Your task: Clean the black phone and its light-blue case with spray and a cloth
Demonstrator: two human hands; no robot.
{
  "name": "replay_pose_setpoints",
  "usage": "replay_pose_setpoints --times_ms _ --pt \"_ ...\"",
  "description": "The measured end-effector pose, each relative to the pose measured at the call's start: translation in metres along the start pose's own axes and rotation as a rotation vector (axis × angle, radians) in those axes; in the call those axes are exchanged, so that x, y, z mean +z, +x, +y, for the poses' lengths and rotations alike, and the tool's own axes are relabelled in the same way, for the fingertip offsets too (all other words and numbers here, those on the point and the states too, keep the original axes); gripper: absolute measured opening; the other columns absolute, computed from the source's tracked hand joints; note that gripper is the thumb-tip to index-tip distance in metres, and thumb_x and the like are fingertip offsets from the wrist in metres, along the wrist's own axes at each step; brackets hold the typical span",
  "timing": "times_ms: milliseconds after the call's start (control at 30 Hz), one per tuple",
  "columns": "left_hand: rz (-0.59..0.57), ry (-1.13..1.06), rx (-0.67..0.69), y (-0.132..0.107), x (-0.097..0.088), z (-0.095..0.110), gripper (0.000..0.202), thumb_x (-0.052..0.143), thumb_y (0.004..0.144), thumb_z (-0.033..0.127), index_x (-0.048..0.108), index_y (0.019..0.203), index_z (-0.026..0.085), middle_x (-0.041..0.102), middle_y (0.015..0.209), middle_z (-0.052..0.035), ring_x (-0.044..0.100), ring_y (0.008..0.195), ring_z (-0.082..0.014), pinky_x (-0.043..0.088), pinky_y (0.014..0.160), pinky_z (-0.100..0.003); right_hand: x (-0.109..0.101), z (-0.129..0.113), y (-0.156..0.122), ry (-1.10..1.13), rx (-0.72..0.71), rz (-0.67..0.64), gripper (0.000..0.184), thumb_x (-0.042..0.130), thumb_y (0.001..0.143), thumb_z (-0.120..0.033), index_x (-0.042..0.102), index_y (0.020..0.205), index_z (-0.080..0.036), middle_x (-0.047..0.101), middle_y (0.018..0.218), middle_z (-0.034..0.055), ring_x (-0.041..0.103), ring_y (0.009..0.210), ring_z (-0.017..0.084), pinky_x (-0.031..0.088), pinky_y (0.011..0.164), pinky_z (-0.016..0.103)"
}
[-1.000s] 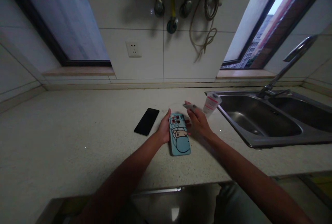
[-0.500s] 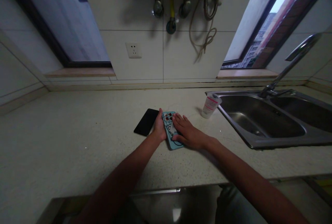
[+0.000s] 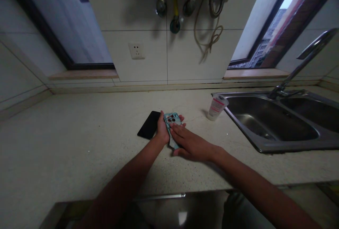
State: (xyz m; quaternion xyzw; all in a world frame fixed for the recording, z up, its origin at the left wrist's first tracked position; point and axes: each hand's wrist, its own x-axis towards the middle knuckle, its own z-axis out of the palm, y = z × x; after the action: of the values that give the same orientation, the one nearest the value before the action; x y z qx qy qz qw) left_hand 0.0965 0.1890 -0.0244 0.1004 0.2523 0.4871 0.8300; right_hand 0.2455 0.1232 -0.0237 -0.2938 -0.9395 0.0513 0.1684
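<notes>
Left hand and right hand together, clamped on a teal-cased smartphone over the speckled table, a black smartphone just beside, a plastic cup and steel sink off to the right

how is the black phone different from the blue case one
The black phone lies flat on the counter, untouched; the blue-cased phone sits in the left hand under the right hand. The black phone shows a bare glossy face; the blue-cased phone shows a printed back and camera lenses. Both are slim rectangles.
</notes>
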Motion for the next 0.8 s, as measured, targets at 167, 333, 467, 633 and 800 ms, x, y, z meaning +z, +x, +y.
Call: replay_pose_setpoints --times_ms 167,333,467,633,800 --pt "-0.081 0.038 -0.128 0.004 -0.007 -0.002 0.077 0.026 0.094 0.068 0.068 0.109 0.006 0.074 0.09 -0.0198 0.072 0.084 -0.0295 0.053 0.09 -0.05 0.005 -0.004 0.005 -0.059 0.017 -0.019 0.096 0.043 0.093 -0.067 0.013 0.157 -0.001 0.015 0.161 0.0304 0.005 0.153 0.036 0.017 0.121 0.06" --pt "-0.15 0.088 -0.155 0.002 -0.009 -0.004 0.079 0.024 0.094 0.069 0.069 0.111 0.006 0.074 0.095 -0.0213 0.072 0.095 -0.033 0.049 0.097 -0.053 0.006 -0.004 0.011 -0.12 0.046 -0.002 0.1 0.038 0.092 -0.072 0.013 0.157 0.0 0.017 0.16 0.0304 0.007 0.153 0.038 0.014 0.121 0.063" --pt "-0.153 0.093 -0.146 -0.002 -0.002 -0.006 0.077 0.027 0.094 0.068 0.068 0.114 0.006 0.074 0.1 -0.0222 0.07 0.102 -0.0341 0.048 0.099 -0.051 0.005 -0.001 0.017 -0.157 0.076 0.051 0.1 0.04 0.09 -0.073 0.022 0.155 0.0 0.025 0.159 0.03 0.014 0.152 0.039 0.015 0.121 0.062" --pt "-0.144 0.064 -0.159 -0.005 0.008 -0.007 0.07 0.027 0.097 0.062 0.068 0.118 0.009 0.074 0.103 -0.0199 0.071 0.102 -0.0322 0.049 0.099 -0.049 0.008 0.006 0.023 -0.159 0.128 0.12 0.08 0.045 0.097 -0.06 0.03 0.154 -0.007 0.029 0.158 0.0265 0.02 0.151 0.036 0.02 0.121 0.061" --pt "-0.158 0.047 -0.17 -0.007 0.006 -0.007 0.066 0.038 0.094 0.063 0.069 0.117 0.01 0.075 0.1 -0.0193 0.072 0.099 -0.0316 0.05 0.098 -0.047 0.005 0.009 0.025 -0.111 0.1 0.142 0.058 0.046 0.102 -0.038 0.039 0.151 -0.009 0.038 0.156 0.0231 0.028 0.149 0.031 0.03 0.12 0.056"
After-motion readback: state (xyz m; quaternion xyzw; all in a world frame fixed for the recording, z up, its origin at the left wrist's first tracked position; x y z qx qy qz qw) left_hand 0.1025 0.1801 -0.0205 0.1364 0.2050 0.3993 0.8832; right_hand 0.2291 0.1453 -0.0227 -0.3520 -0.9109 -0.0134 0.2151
